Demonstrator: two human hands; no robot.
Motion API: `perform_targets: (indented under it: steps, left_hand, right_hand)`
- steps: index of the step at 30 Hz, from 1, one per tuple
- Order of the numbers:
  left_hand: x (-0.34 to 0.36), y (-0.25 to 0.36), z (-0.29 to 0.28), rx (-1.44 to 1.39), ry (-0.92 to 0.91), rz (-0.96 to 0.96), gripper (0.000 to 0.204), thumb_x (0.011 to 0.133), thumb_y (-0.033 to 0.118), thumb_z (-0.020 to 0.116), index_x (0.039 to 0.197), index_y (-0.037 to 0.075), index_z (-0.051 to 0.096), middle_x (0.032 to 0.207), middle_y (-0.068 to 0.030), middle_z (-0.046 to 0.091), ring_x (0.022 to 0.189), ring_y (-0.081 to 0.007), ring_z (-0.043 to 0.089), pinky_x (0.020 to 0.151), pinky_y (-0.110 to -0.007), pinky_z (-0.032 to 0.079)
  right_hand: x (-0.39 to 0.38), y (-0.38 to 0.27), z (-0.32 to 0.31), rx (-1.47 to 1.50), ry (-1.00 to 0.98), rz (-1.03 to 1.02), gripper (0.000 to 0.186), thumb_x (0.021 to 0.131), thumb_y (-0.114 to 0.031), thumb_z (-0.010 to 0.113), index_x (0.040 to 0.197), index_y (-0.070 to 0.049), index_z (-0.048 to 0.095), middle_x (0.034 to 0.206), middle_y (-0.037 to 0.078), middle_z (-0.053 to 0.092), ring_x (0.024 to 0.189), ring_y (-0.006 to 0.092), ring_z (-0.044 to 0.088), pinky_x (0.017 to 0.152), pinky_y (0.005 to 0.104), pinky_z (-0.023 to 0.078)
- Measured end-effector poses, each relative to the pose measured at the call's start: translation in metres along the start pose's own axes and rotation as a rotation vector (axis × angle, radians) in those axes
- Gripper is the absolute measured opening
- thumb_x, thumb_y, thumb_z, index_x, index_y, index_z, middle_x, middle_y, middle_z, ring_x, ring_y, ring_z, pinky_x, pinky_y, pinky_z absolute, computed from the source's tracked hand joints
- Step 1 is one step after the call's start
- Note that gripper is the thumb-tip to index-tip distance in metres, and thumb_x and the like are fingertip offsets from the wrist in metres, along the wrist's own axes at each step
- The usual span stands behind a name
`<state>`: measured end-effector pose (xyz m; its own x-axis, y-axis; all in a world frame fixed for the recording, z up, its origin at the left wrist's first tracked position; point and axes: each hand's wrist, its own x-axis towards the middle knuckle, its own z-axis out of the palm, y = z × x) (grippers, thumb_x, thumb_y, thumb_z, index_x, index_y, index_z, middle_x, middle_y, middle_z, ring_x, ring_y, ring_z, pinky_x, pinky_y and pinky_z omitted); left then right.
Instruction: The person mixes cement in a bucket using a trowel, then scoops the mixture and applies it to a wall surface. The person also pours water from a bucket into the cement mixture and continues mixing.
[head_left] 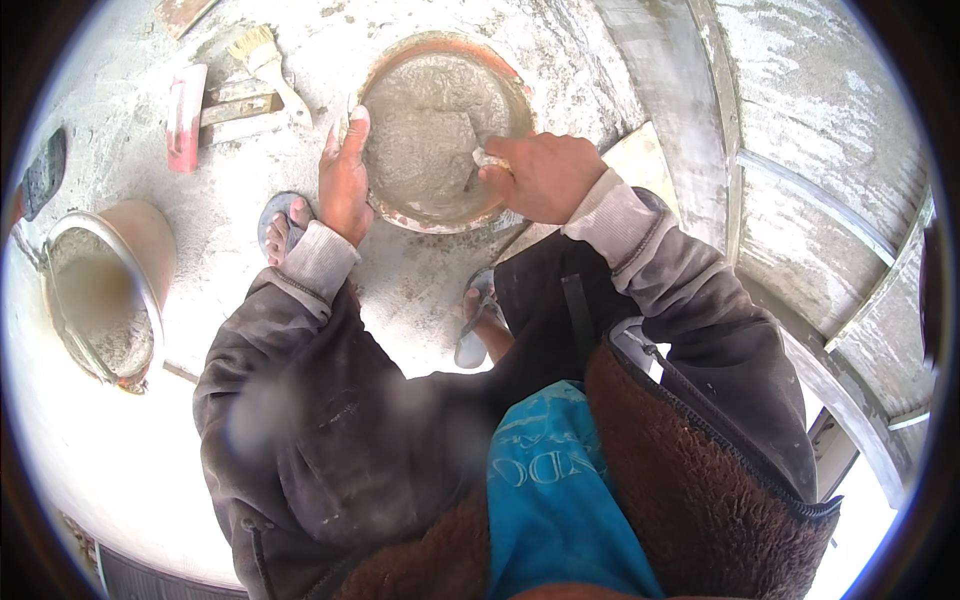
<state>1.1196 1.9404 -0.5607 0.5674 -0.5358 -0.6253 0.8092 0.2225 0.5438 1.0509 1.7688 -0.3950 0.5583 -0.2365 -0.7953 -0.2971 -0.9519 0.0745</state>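
Down between the sandalled feet, just beyond the toes, sits the round reddish basin (500, 65), loaded with wet grey mortar (415, 140), and both hands are at it! Over on its right side, the right hand (545, 175) has its fingers curled tight around a pale-handled tool (488, 159), the crusted end poking out between thumb and forefinger. And look at the line of it: that visible stub points leftward, roughly across the basin, from the knuckles toward the middle of the mortar. The head below is another matter; grey on grey, I can't tell which way it runs or how deep it sits. The right hand is clearly the nearer one, with the mortar directly to its left.

Across on the opposite side, the left hand (345, 180) lies along the basin's left edge, thumb up by the rim, fingers down the outside. Clamped or merely resting? Can't tell from up here.

Out to the left, a bristle brush (262, 60) and a red-faced float (185, 118) lie on the floor, with a bucket (150, 245) standing nearer the body, well apart from the basin.
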Motion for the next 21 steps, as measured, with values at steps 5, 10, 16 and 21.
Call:
perform_targets:
  steps: [5,10,16,21]
  left_hand:
    - [-0.011,0.009,0.007,0.067,0.093,-0.071,0.061,0.103,0.038,0.049,0.149,0.002,0.032,0.147,-0.0143,0.041,0.133,-0.0259,0.045,0.106,-0.041,0.044]
    - [-0.007,0.006,0.000,-0.042,-0.050,-0.116,0.083,0.096,0.043,0.061,0.151,-0.005,0.022,0.148,-0.0230,0.037,0.137,-0.0294,0.040,0.110,-0.041,0.038]
    - [0.008,-0.005,0.000,0.098,0.037,-0.023,0.086,0.095,0.047,0.063,0.150,-0.006,0.023,0.145,-0.0226,0.042,0.131,-0.0293,0.047,0.105,-0.039,0.043]
    - [-0.003,0.001,0.005,0.085,0.045,-0.015,0.083,0.095,0.046,0.062,0.148,-0.006,0.026,0.143,-0.0227,0.043,0.131,-0.0275,0.047,0.105,-0.037,0.042]
  right_hand:
    - [-0.001,0.012,0.023,-0.090,0.085,0.038,0.030,0.097,-0.035,0.049,0.116,-0.016,0.062,0.084,0.013,0.071,0.085,0.0342,0.070,0.073,0.0452,0.055]
    - [0.003,0.029,0.023,0.073,0.305,-0.172,0.028,0.097,-0.036,0.052,0.110,-0.014,0.063,0.076,0.013,0.069,0.066,0.0329,0.070,0.056,0.0453,0.055]
    - [0.003,0.014,0.040,-0.081,0.134,-0.038,0.033,0.097,-0.040,0.051,0.114,-0.014,0.064,0.079,0.016,0.070,0.076,0.0364,0.070,0.063,0.0479,0.056]
    - [-0.001,0.033,0.009,0.064,0.165,0.021,0.032,0.096,-0.040,0.051,0.113,-0.015,0.064,0.082,0.014,0.071,0.080,0.0342,0.071,0.069,0.0471,0.055]
